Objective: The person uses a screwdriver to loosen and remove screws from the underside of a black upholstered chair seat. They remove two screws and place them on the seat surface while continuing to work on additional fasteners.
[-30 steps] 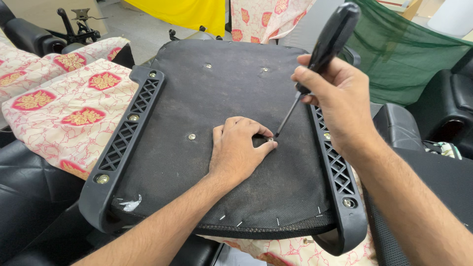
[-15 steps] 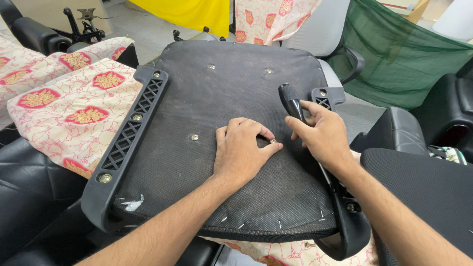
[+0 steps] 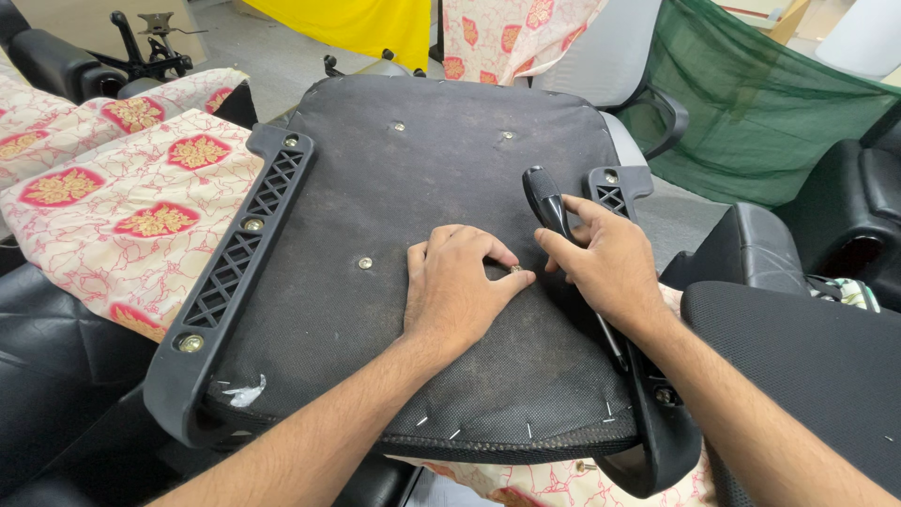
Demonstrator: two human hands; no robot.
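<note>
Head view: upturned chair seat [image 3: 413,188], black fabric underside facing up. Left hand [image 3: 460,286] lies flat near seat centre, thumb and forefinger pinching a small screw [image 3: 515,269]. Right hand [image 3: 605,263], just right of the screw, wraps a black-handled screwdriver [image 3: 547,199], handle pointing up-left. Patterned cloth [image 3: 122,207] left of seat.

An upturned black seat base [image 3: 375,188] fills the middle of the frame and serves as the work surface, its dusty fabric underside facing up with black lattice brackets [image 3: 235,258] along its left and right edges. Directly on it, at centre, lie the left hand [image 3: 455,286], fingers around a small metal bolt [image 3: 514,270], and beside it the right hand [image 3: 605,263], which grips a black-handled screwdriver [image 3: 547,199].
</note>
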